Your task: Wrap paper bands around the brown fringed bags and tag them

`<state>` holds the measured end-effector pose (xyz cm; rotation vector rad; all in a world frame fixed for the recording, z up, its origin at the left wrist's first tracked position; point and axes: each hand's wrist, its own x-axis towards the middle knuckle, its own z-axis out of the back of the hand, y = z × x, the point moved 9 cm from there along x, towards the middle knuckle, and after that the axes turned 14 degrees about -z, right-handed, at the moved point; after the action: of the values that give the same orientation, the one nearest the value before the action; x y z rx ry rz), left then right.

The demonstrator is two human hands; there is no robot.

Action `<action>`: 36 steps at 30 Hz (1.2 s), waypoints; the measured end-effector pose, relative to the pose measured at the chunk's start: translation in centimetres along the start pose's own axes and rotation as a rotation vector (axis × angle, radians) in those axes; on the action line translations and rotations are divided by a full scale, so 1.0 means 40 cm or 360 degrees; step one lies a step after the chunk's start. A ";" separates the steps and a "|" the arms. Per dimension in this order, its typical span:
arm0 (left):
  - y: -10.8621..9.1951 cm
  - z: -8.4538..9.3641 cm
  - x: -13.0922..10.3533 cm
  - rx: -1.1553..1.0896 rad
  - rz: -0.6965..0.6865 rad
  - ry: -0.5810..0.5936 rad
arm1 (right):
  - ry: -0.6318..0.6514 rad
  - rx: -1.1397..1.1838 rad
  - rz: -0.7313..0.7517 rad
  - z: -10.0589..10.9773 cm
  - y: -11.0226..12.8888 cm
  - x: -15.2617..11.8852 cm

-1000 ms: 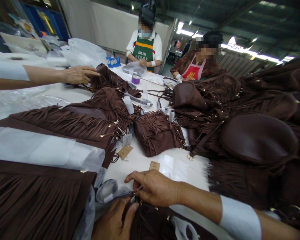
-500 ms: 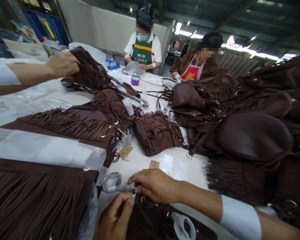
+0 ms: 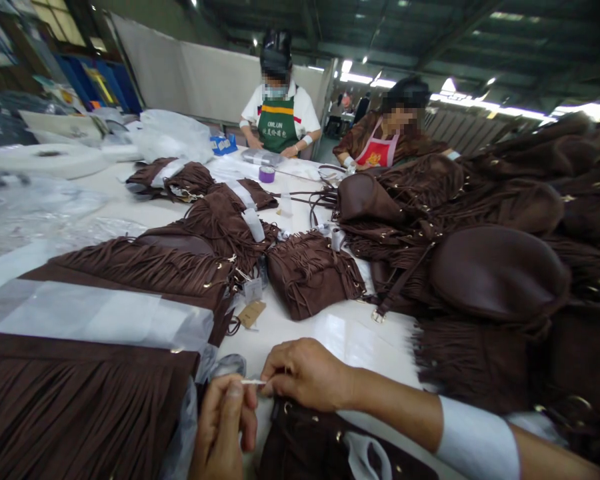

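Note:
My left hand (image 3: 227, 423) pinches one end of a short white string (image 3: 251, 382) between thumb and forefinger. At the string's other end the fingertips of my right hand (image 3: 307, 373) are pressed together on it. Just below my hands lies a dark brown bag (image 3: 300, 440) with metal eyelets and a loop of pale wrapping (image 3: 367, 457) on it. Behind my left hand rests a coil wrapped in clear plastic (image 3: 230, 365), partly hidden by the fingers.
Fringed brown bags (image 3: 315, 273) cover much of the white table (image 3: 325, 360), heaped high on the right (image 3: 500, 273). A tan tag (image 3: 251, 313) lies ahead. A purple tape roll (image 3: 267, 175) is farther back. Two co-workers (image 3: 280, 120) sit at the far side.
My left hand has moved slightly left from the bag's edge, and the white string now stretches between my hands. A co-worker's hand at left has let go of a fringed bag and left view.

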<state>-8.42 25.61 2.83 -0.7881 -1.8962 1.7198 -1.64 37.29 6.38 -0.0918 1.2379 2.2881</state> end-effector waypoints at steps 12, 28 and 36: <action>0.097 -0.034 0.034 -0.0049 0.0149 0.0202 | 0.0041 0.1265 -0.0501 -0.016 -0.078 0.018; 0.073 -0.080 -0.010 -0.0686 0.0558 0.0406 | -0.0167 0.0189 -0.0356 0.027 -0.067 0.011; 0.117 -0.061 -0.027 -0.0587 0.0678 0.0629 | 0.0072 -0.0414 0.0385 0.015 -0.025 0.024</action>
<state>-5.48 26.92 -1.49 -1.6387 -1.8706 1.2984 -1.90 38.60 5.68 -0.0914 1.0127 2.6631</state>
